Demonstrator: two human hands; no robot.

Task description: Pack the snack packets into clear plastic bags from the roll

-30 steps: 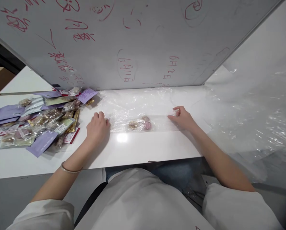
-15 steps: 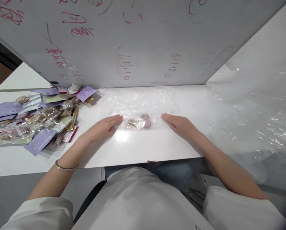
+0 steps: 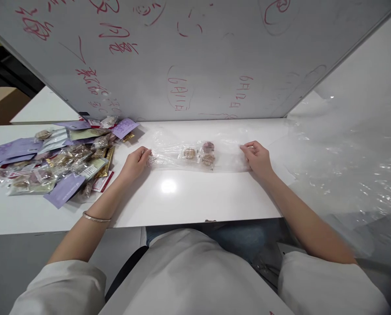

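Observation:
A strip of clear plastic film [image 3: 169,159] lies across the white table. Under or inside the film show three small round items: a tan one [image 3: 189,152], a purplish one [image 3: 208,147] and a brown one [image 3: 207,160] just below it. My left hand [image 3: 137,162] pinches the film's left end between thumb and fingers. At the right end, my right hand [image 3: 257,158] has its thumb and index finger closed on the film. The film is stretched between both hands.
A pile of small packets, with purple cards [image 3: 64,191] among them, covers the left of the white table [image 3: 182,203]. Behind stands a whiteboard [image 3: 143,83] with red writing. A large heap of clear plastic [image 3: 353,153] lies at the right.
My hands have moved apart and gone from lying flat to pinching the film's ends. The wrapped items sit farther up the table and have turned over or shifted. The view has moved slightly.

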